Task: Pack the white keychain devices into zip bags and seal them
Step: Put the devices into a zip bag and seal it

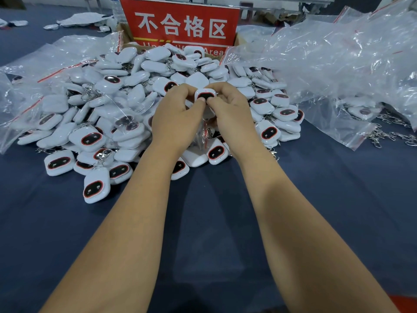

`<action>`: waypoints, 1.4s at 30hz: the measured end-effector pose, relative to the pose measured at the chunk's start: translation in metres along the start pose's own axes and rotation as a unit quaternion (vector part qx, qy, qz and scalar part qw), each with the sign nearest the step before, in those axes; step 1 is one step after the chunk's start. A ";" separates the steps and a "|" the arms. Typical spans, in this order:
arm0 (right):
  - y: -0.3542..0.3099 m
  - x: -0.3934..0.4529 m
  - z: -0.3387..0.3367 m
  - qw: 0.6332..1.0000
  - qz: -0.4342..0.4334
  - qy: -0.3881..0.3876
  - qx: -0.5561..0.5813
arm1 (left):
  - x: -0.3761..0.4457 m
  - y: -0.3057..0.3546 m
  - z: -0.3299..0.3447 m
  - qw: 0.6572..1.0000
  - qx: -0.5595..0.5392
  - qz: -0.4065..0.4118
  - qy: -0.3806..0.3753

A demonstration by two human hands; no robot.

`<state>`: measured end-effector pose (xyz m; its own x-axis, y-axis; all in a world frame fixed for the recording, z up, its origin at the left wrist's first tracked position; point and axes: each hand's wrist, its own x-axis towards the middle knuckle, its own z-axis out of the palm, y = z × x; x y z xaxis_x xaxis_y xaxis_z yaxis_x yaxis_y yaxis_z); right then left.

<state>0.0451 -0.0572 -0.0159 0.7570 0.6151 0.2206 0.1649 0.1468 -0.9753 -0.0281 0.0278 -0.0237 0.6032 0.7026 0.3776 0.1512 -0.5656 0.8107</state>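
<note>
A big heap of white keychain devices (pixel 126 118) with dark red-rimmed oval faces covers the middle of the blue table. Both my hands meet over the heap's centre. My left hand (pixel 178 114) and my right hand (pixel 230 109) pinch one white keychain device (pixel 205 95) between thumbs and fingers, its dark face toward me. Below the hands hangs a clear zip bag (pixel 204 134), partly hidden by my wrists. I cannot tell whether the device sits inside the bag.
A large pile of clear red-striped zip bags (pixel 338 64) lies at the right, more bags (pixel 45 64) at the left. A red sign (pixel 180 23) stands behind the heap in a cardboard box. Loose metal clips (pixel 392 136) lie at the right. Blue table (pixel 214 211) near me.
</note>
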 end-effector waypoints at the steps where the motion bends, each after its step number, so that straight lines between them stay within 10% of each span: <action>1: 0.000 0.000 0.000 1.000 0.000 0.001 -0.002 | 0.000 0.000 0.000 1.000 -0.002 -0.001 0.000; 19: -0.003 -0.003 -0.001 0.999 0.011 0.030 -0.010 | -0.003 0.004 -0.001 0.998 -0.048 0.024 0.012; 33: -0.012 0.005 -0.003 0.958 0.085 0.065 0.267 | 0.005 0.001 -0.006 0.992 -0.062 -0.015 0.110; 42: -0.003 -0.004 0.006 0.994 -0.062 -0.014 -0.089 | -0.002 0.015 -0.010 0.968 -0.144 0.059 0.196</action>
<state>0.0379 -0.0560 -0.0134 0.7061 0.6225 0.3376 0.3671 0.0859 -0.9262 -0.0350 0.0220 -0.0084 0.2504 0.7819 0.5709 -0.1603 -0.5481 0.8209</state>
